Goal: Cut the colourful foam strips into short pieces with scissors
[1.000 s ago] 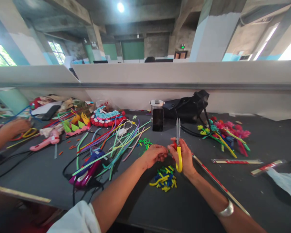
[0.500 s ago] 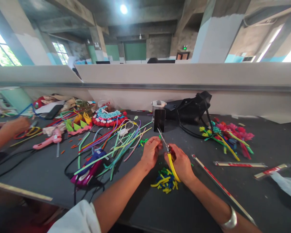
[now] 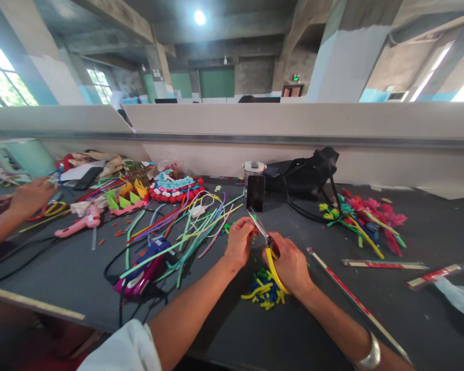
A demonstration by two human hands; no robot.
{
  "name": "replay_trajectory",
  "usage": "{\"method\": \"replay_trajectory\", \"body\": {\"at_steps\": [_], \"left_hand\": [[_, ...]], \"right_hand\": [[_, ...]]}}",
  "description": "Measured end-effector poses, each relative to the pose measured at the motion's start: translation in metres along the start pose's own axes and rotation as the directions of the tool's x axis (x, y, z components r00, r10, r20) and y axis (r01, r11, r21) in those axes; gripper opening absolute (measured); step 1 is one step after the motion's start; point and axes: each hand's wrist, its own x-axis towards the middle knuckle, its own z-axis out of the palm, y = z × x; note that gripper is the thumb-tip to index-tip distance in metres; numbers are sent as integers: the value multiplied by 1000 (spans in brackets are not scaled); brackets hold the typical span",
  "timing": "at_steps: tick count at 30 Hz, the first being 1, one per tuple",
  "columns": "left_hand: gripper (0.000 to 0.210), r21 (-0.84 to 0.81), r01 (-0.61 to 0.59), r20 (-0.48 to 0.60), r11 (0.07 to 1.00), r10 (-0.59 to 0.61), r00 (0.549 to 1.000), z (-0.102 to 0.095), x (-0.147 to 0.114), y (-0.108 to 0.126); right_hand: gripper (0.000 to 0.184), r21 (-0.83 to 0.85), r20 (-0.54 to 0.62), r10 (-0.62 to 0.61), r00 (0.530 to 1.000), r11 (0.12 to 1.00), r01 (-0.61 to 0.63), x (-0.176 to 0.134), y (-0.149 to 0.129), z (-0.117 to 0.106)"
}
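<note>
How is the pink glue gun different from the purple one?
The pink glue gun is pale pink and lies apart from the strips, near a co-worker's hand. The purple glue gun is darker, purple and magenta, nearer the person, half buried under long coloured strips. Both lie on their sides on the dark table.
</note>
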Motion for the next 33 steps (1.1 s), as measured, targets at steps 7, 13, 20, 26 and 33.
{"method": "replay_trajectory", "body": {"at_steps": [7, 13, 20, 26, 33], "left_hand": [[5, -1, 14, 7, 1000, -14, 1000, 0, 0, 0], [3, -7, 9, 13, 1000, -9, 1000, -4, 0, -2], [5, -6, 4, 17, 1000, -4, 1000, -4, 0, -2], [9, -13, 3, 31, 1000, -2, 1000, -3, 0, -1], [12, -31, 9, 21, 999, -9, 1000, -4, 0, -1]], "right_hand": [[30, 35, 6, 10, 1000, 999, -10, -1, 2, 4], [27, 63, 15, 13, 1000, 998, -14, -1, 1, 4], [26, 82, 20, 12, 1000, 997, -14, -1, 1, 2], [24, 93, 14, 11, 1000, 996, -12, -2, 1, 3], [24, 74, 23, 8, 1000, 997, -10, -1, 0, 1]]}}
